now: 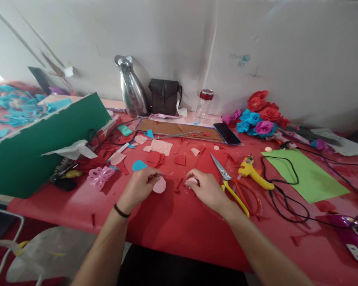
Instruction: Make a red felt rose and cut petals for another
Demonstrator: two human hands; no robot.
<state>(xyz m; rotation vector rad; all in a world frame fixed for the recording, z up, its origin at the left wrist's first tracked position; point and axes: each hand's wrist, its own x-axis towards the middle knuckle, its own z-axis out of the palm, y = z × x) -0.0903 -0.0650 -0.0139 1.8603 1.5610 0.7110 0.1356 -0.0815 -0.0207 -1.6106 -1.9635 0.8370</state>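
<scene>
My left hand point(140, 185) is closed, its fingers pinching the edge of a rounded pale pink petal piece point(160, 186) just above the red table. Between the thumb and fingers of my right hand point(205, 189) is another pale pink petal piece point(191, 180), mostly covered by the fingers. Red scraps point(179, 185) lie between the two hands. Just behind my left hand is a blue rounded piece point(139, 165). Scissors point(222, 169) with yellow and orange handles rest right of my right hand, beside a yellow glue gun point(253, 173).
A green board point(47, 147) stands upright at left, near a pink flower-shaped item point(100, 177). Along the wall are a steel jug point(133, 87), a dark bag point(164, 97) and a glass jar point(203, 106). A phone point(226, 134), paper flowers point(262, 115), green sheet point(310, 174) and black cable point(289, 216) occupy the right.
</scene>
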